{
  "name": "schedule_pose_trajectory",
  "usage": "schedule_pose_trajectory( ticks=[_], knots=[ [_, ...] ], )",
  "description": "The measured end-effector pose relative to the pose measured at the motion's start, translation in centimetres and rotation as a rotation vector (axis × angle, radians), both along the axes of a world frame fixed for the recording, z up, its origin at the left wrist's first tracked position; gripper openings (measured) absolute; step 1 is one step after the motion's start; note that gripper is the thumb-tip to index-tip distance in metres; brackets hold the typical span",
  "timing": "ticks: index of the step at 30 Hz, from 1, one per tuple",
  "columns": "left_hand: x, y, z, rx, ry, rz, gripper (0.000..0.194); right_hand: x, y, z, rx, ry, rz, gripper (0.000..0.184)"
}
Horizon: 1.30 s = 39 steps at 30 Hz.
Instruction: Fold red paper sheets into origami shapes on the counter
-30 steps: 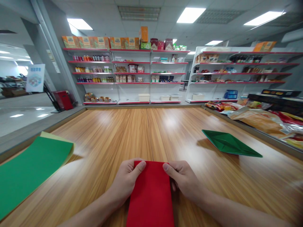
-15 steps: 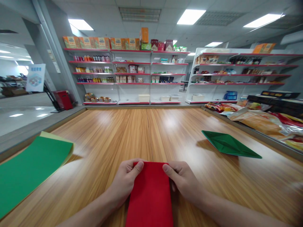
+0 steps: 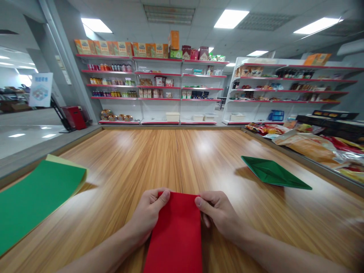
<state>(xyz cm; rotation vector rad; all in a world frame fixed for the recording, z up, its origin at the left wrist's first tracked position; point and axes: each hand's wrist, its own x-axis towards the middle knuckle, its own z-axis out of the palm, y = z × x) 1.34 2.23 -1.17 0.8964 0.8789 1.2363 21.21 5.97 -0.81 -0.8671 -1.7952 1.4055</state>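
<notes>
A strip of red paper lies in front of me, its near end running out of the bottom of the view. My left hand pinches its far left corner, thumb on top and fingers underneath. At the far right corner, my right hand grips the paper the same way between thumb and fingers. Off to the right rests a folded green paper piece, pointed at both ends. Green sheets with a pale yellow sheet showing beneath them lie at the left, their corner curled up.
The wooden table has a raised edge. Along its right side lie packaged snacks and dark boxes. Stocked shelves stand beyond the table, with a sign and a red box at the left.
The red paper's far edge has tilted slightly and shifted a little left. My left hand has moved slightly left with its corner; my right hand stays nearly in place.
</notes>
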Motion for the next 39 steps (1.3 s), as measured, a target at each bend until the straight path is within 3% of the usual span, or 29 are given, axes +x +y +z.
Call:
schedule_pose_trajectory(
  ticks=[6, 12, 16, 20, 26, 35, 39],
  knots=[
    [-0.1, 0.1, -0.1, -0.004, -0.010, 0.116, 0.034, -0.4, 0.0, -0.1, -0.044, 0.000, 0.084, 0.038],
    [-0.1, 0.2, 0.3, -0.039, -0.059, 0.083, 0.033, -0.4, -0.1, 0.1, -0.027, 0.006, 0.106, 0.040],
    [0.3, 0.1, 0.6, 0.001, 0.017, 0.040, 0.036, -0.4, 0.2, -0.1, -0.054, 0.021, -0.018, 0.039],
    [0.8, -0.4, 0.8, 0.094, 0.240, 0.037, 0.036, -0.6, 0.4, -0.2, -0.115, 0.073, -0.150, 0.038],
    [0.9, -0.9, 1.1, 0.186, 0.420, 0.223, 0.037, -0.7, -0.1, 0.2, -0.134, 0.077, 0.049, 0.046],
    [0.6, -0.6, 1.2, 0.127, 0.316, 0.176, 0.039, -0.3, 0.1, 0.0, -0.110, 0.045, 0.074, 0.050],
    [0.5, -0.6, 1.1, 0.129, 0.276, 0.205, 0.039, -0.4, -0.3, 0.1, -0.188, 0.126, 0.194, 0.046]
  ],
)
